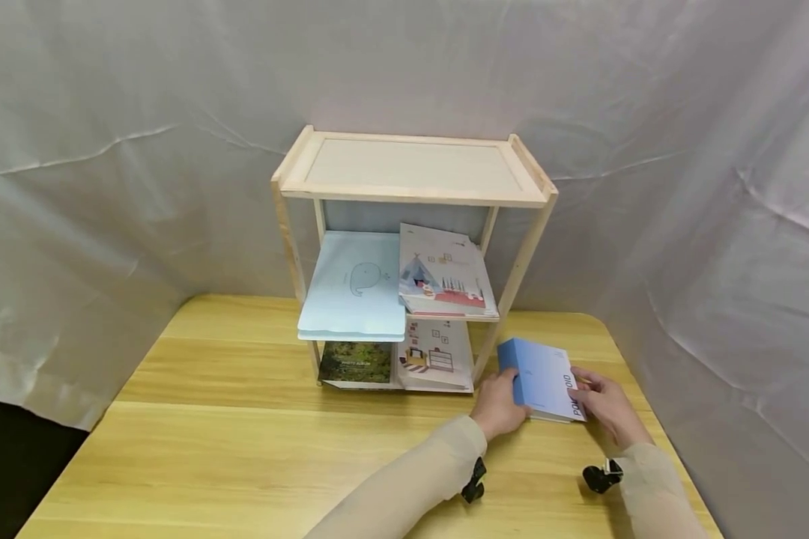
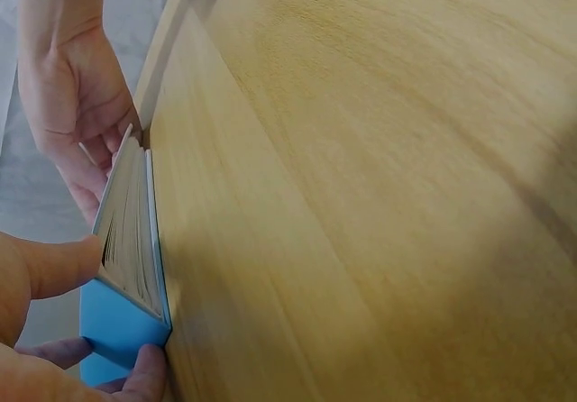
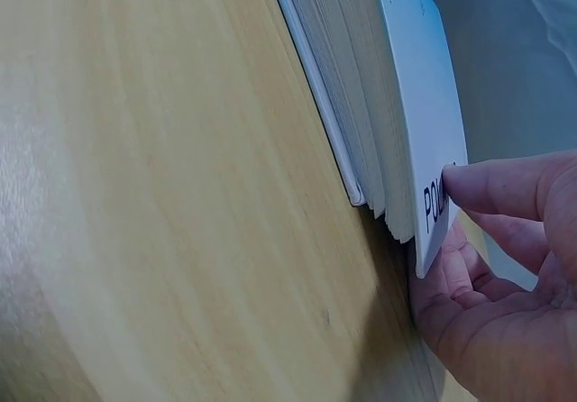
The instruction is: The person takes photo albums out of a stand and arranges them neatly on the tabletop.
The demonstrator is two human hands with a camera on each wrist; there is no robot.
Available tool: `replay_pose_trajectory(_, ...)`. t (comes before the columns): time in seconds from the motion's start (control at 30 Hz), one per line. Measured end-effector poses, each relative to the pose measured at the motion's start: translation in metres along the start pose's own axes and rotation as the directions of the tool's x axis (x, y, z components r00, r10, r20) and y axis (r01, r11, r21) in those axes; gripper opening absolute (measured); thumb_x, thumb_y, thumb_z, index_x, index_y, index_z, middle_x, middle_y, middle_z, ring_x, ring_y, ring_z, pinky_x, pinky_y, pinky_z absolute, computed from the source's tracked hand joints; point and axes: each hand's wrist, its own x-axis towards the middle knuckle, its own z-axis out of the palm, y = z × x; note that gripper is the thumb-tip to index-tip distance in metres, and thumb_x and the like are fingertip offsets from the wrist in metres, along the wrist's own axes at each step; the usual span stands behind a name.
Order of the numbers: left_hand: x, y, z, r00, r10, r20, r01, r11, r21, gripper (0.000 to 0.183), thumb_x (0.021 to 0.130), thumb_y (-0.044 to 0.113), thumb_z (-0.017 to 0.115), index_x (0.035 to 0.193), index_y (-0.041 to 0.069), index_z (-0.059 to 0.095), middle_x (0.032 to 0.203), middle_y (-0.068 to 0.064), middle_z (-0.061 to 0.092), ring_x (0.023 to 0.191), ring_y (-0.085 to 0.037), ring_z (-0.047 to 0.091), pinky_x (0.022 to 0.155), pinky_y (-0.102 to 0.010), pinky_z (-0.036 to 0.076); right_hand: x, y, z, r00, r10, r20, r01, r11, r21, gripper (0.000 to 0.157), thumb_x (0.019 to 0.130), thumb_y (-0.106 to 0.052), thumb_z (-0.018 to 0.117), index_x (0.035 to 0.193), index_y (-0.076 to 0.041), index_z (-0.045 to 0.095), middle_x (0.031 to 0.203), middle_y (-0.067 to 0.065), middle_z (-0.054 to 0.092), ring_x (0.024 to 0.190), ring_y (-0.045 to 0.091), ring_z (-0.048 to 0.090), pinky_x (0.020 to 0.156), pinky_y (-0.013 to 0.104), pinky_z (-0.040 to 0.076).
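Note:
A thick blue-and-white photo album (image 1: 546,378) with dark lettering, partly covered by fingers, lies on the table right of the shelf. My left hand (image 1: 499,404) grips its blue spine; in the left wrist view the thumb (image 2: 63,268) is on the upper cover edge and fingertips touch the spine. At the opposite edge, my right hand (image 1: 607,404) pinches the upper cover, thumb on top and fingers beneath. That cover is slightly raised, and the page edges (image 3: 361,105) fan apart below it in the right wrist view.
A wooden shelf (image 1: 411,198) stands at the table's back. Its middle level holds a light-blue whale-print album (image 1: 350,288) jutting forward and illustrated albums (image 1: 441,269). Below lie a dark green photo album (image 1: 356,361) and another illustrated one (image 1: 438,355). Grey curtains (image 1: 735,224) surround the table.

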Motion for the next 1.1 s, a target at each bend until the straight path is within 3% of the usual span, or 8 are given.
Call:
replay_pose_trajectory(0.13, 0.001, 0.001, 0.001, 1.0, -0.005, -0.004, 0.005, 1.0, 0.004, 0.069, 0.089, 0.021, 0.089, 0.15, 0.014, 0.059, 0.144, -0.012, 0.066, 0.13, -0.025, 0.065, 0.108, -0.035, 0.058, 0.0, -0.001, -0.001, 1.0, 0.004, 0.0, -0.004, 1.0, 0.001, 0.066, 0.107, -0.012, 0.062, 0.164, 0.004, 0.034, 0.145, 0.033, 0.051, 0.105, 0.01, 0.058, 0.079, 0.016, 0.055)
replay_pose_trajectory(0.3, -0.001, 0.003, 0.001, 1.0, -0.011, -0.008, 0.011, 1.0, 0.006, 0.068, 0.089, 0.022, 0.089, 0.15, 0.014, 0.059, 0.144, -0.012, 0.066, 0.129, -0.024, 0.065, 0.107, -0.034, 0.058, -0.001, 0.0, -0.002, 1.0, 0.014, 0.003, -0.014, 1.0, 0.023, 0.066, 0.107, -0.012, 0.062, 0.165, 0.004, 0.035, 0.132, 0.019, 0.058, 0.098, 0.007, 0.058, 0.079, 0.018, 0.056)
replay_pose_trajectory(0.67, 0.0, 0.001, 0.004, 1.0, 0.003, -0.017, -0.003, 0.999, 0.043, 0.064, 0.091, 0.026, 0.088, 0.147, 0.015, 0.061, 0.142, -0.008, 0.067, 0.128, -0.02, 0.065, 0.107, -0.031, 0.057, 0.003, 0.0, -0.003, 1.0, 0.013, -0.026, -0.013, 1.0, 0.005, 0.064, 0.107, -0.013, 0.063, 0.163, 0.004, 0.038, 0.127, 0.015, 0.058, 0.1, 0.008, 0.054, 0.078, 0.017, 0.054)
replay_pose_trajectory(0.87, 0.0, 0.0, 0.002, 1.0, 0.03, 0.0, -0.03, 0.999, 0.037, 0.059, 0.092, 0.024, 0.086, 0.145, 0.015, 0.063, 0.141, -0.008, 0.067, 0.128, -0.019, 0.065, 0.107, -0.032, 0.057, 0.003, 0.001, -0.003, 0.999, 0.004, -0.032, -0.004, 1.0, 0.006, 0.064, 0.107, -0.014, 0.063, 0.163, 0.004, 0.038, 0.134, 0.02, 0.057, 0.099, 0.007, 0.056, 0.078, 0.017, 0.054)
replay_pose_trajectory(0.93, 0.002, -0.005, 0.003, 0.998, 0.07, -0.004, -0.07, 0.996, 0.05, 0.056, 0.093, 0.024, 0.084, 0.144, 0.015, 0.064, 0.138, -0.007, 0.068, 0.125, -0.019, 0.066, 0.103, -0.033, 0.059, 0.003, 0.001, -0.003, 0.999, -0.009, -0.036, 0.009, 1.0, 0.018, 0.064, 0.107, -0.013, 0.063, 0.163, 0.005, 0.038, 0.136, 0.023, 0.058, 0.097, 0.004, 0.058, 0.078, 0.017, 0.056)
replay_pose_trajectory(1.1, -0.003, -0.004, -0.009, 0.994, 0.093, 0.053, -0.094, 0.995, 0.028, 0.052, 0.095, 0.025, 0.08, 0.145, 0.017, 0.064, 0.142, -0.004, 0.068, 0.13, -0.019, 0.064, 0.108, -0.034, 0.056, 0.002, 0.002, -0.001, 0.998, -0.047, -0.042, 0.048, 0.998, 0.031, 0.063, 0.106, -0.01, 0.064, 0.161, 0.008, 0.039, 0.137, 0.027, 0.061, 0.092, -0.002, 0.061, 0.078, 0.019, 0.059)
